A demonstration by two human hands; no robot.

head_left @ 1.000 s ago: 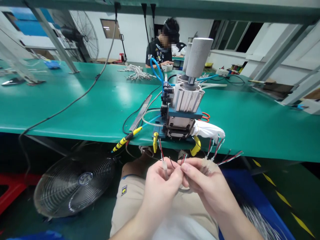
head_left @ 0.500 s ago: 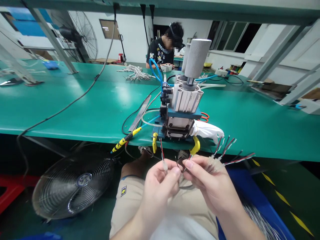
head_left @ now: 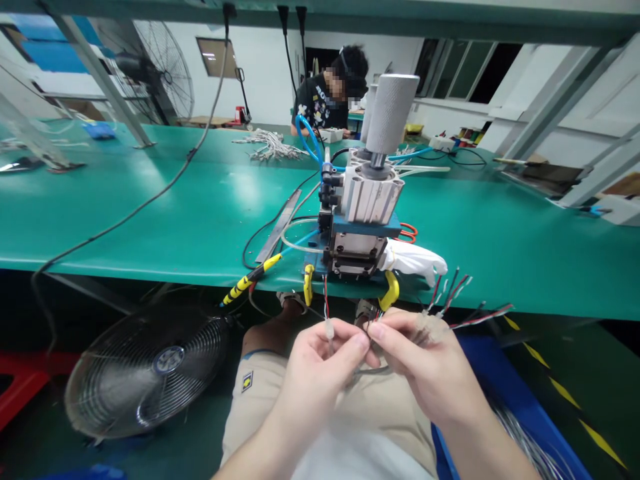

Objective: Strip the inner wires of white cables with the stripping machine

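My left hand [head_left: 333, 357] is closed, thumb against fingers, around a cable whose red, white and black wires [head_left: 327, 300] stick up from a pale sleeve [head_left: 329, 329]. Its fingertips meet those of my right hand [head_left: 413, 347], which pinches thin wire ends between thumb and forefinger. Several more cables with stripped red, white and black wires [head_left: 454, 293] fan out to the right from the right hand's curled fingers. Just beyond both hands stands a pneumatic machine [head_left: 370, 200] with a knurled cylinder on top and two yellow-wrapped prongs at its front.
A green table [head_left: 175, 227] spans the view, with a metal ruler [head_left: 279, 227] and hoses left of the machine. A cable bundle [head_left: 270, 145] lies behind. Across the table sits a person [head_left: 325, 93]. Below are a floor fan [head_left: 160, 367] and a blue bin [head_left: 500, 387] holding cables.
My left fingertips have moved slightly right, up against the right hand's fingertips. The wires standing from the left hand have shifted a little to the right.
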